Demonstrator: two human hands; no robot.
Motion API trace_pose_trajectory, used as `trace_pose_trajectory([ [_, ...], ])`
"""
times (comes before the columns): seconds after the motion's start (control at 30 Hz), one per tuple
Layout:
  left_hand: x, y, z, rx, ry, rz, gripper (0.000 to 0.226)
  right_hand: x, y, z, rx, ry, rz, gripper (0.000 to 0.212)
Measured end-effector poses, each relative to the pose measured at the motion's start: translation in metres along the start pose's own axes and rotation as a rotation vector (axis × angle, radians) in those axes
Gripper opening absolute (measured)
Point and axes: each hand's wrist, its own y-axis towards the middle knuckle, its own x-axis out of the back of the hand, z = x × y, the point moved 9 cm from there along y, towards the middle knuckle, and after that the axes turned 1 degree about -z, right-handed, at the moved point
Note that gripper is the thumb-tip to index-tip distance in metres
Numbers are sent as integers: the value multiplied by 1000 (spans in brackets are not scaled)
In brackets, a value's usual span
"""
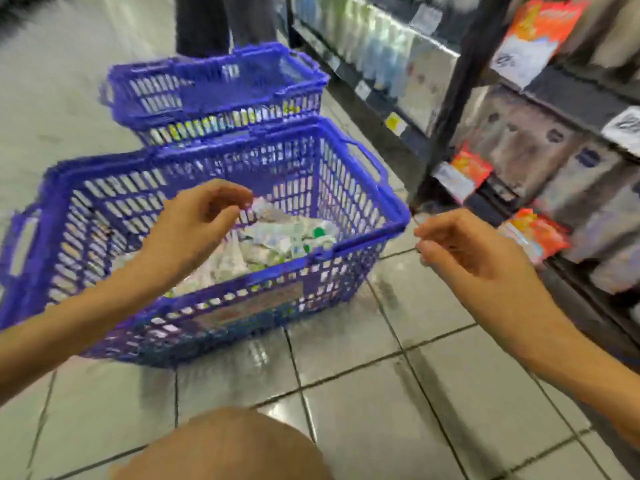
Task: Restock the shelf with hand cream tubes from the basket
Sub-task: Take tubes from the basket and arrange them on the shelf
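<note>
Head view: tubes heaped in the basket

A knee sits lowest in frame. The left hand hovers over the tubes, fingers loosely curled, holding nothing. The right hand is curled between basket rim and shelf; blur hides whether it pinches anything. A second basket stands behind.

Basket top: open; my left grip hangs over the tubes unhindered.
Basket rim: blue wall of the near basket stands between my grips.
Behind: second basket sits close behind it.
Right: packed shelf and its dark post.
Below: bare floor under my right grip.
</note>
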Motion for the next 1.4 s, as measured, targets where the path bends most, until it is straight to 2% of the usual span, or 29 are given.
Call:
trace_pose_trajectory([
  [0.07,33,6,60,132,91,-68,25,-39,29,12,46,61,60,15],
  [0.13,46,16,103,210,153,-54,24,-66,53,22,86,105,86,17],
  [0.23,37,39,149,305,292,145,23,-117,92,21,70,84,181,18],
  [0.33,13,58,177,364,421,359,23,-171,123,-1,-44,46,300,17],
  [0.5,7,62,220,519,453,286,28,-232,145,-45,-296,67,386,12],
  [0.57,11,61,230,559,422,239,27,-265,141,-54,-364,47,534,12],
  [0.67,9,55,240,628,339,256,24,-320,121,-59,-477,-75,875,17],
  [0.77,1,29,249,696,354,405,23,-364,88,-69,-663,-234,1176,30],
  [0.83,-6,6,250,698,445,563,23,-383,65,-76,-750,-329,1305,20],
  [0.87,-11,-7,250,707,498,636,27,-388,59,-79,-771,-369,1325,11],
  [0.9,-19,-18,249,663,586,737,30,-392,56,-83,-779,-403,1315,10],
  [0.97,-41,-33,248,632,613,873,33,-393,55,-88,-791,-439,1296,12],
  [1.03,-55,-37,241,653,469,852,33,-391,53,-89,-801,-446,1307,15],
  [1.13,-55,-41,247,932,85,595,34,-387,53,-88,-786,-401,1299,28],
  [1.23,-65,-61,246,1235,-427,473,43,-386,52,-85,-800,-304,1289,18],
  [1.3,-69,-68,243,1378,-701,350,38,-384,49,-78,-877,-154,1268,12],
  [1.33,-68,-65,241,1388,-799,282,32,-382,51,-74,-898,-72,1235,13],
  [1.4,-58,-47,230,1299,-1009,119,21,-373,66,-64,-928,134,1091,21],
])
